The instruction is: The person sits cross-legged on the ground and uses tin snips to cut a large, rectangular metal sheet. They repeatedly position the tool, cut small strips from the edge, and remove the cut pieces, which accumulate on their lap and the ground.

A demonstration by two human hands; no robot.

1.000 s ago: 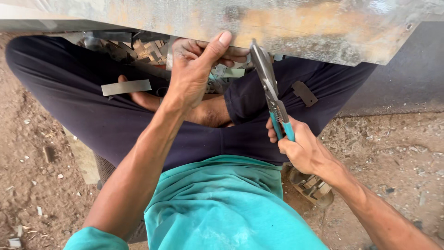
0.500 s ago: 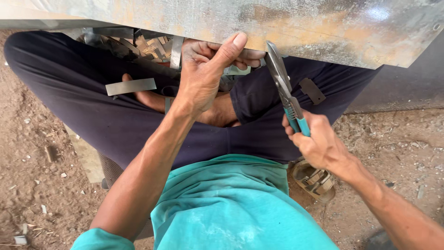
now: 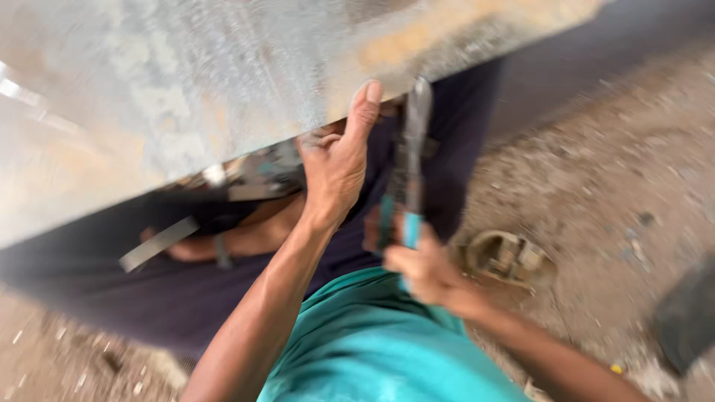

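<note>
A big metal sheet (image 3: pixel 186 97), grey with rusty orange patches, fills the upper left of the view and slopes down to the left. The left hand (image 3: pixel 335 160) grips its lower edge, thumb up on the near face and the other fingers curled behind the edge, so it is clamped on the sheet. Just to the right of that hand, a pair of snips (image 3: pixel 408 160) with teal handles points up, the blade tips meeting the same edge of the sheet. The right hand (image 3: pixel 417 264) is wrapped around the handles below the sheet; the view is blurred, so how far the handles are squeezed cannot be told. Below the sheet lie the person's dark trousers and a teal shirt (image 3: pixel 372 350). A thin metal strip (image 3: pixel 158 244) rests on the trousers, down-left of the sheet's edge. A sandal (image 3: pixel 510 257) lies on the dirt ground (image 3: pixel 618 171) to the right of the snips.
</note>
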